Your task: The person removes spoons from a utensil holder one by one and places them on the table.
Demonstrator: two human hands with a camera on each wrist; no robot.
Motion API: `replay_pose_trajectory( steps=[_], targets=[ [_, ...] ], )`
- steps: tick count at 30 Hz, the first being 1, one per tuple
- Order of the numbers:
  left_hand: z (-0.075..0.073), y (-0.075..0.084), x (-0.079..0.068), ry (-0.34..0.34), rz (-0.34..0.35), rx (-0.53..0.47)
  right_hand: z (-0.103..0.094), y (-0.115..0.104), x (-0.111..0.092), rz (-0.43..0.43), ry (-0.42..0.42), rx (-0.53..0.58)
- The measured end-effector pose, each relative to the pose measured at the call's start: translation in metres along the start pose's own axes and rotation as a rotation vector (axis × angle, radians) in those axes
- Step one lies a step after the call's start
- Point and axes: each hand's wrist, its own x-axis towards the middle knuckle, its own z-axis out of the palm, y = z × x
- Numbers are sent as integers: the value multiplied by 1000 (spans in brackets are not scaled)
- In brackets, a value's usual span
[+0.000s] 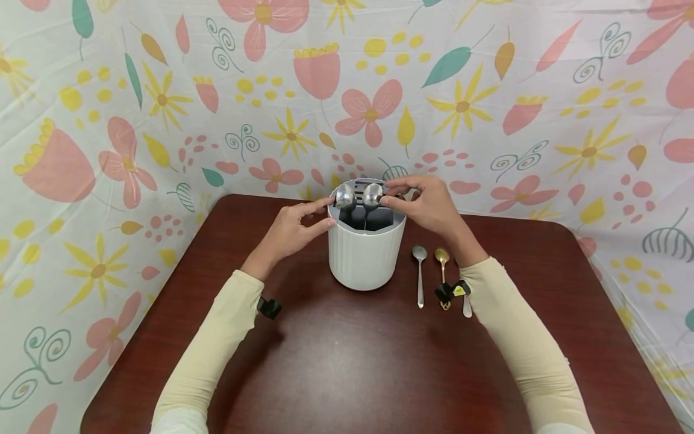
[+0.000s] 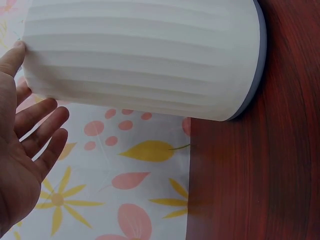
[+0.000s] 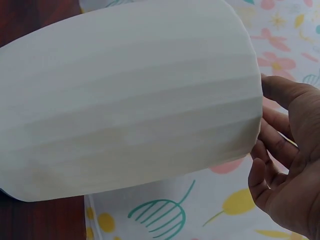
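white holder (image 1: 364, 260) touched by fingers (image 1: 317, 207)

There was one table (image 1: 336, 361), carrying one white ribbed container (image 1: 363, 259) near its far edge. The container held two upright spoons (image 1: 345, 197) (image 1: 373, 196). Toward the table's right edge lay one silver spoon (image 1: 420, 254), one gold spoon (image 1: 442, 257) and one mostly hidden piece (image 1: 467, 307) of unclear kind. Two hands (image 1: 287, 232) (image 1: 428, 202), two cream sleeves (image 1: 217, 337) (image 1: 520, 337) and two black wrist devices (image 1: 269, 308) (image 1: 444, 293) showed.
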Motion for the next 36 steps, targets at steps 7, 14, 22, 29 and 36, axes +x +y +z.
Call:
replay_pose_trajectory(
  steps=[7, 14, 22, 29, 36],
  targets=[
    [0, -1, 0, 4, 3, 4, 4, 0, 0, -5, -3, 0],
    [0, 0, -1, 0, 1, -4, 9, -1, 0, -20, -3, 12],
    [1, 1, -1, -3, 0, -4, 13, 1, -1, -12, 15, -10],
    [1, -1, -2, 0, -8, -3, 14, -1, -3, 15, 9, 8],
    [2, -1, -1, 3, 2, -4, 13, 0, -2, 51, -12, 56]
  ],
)
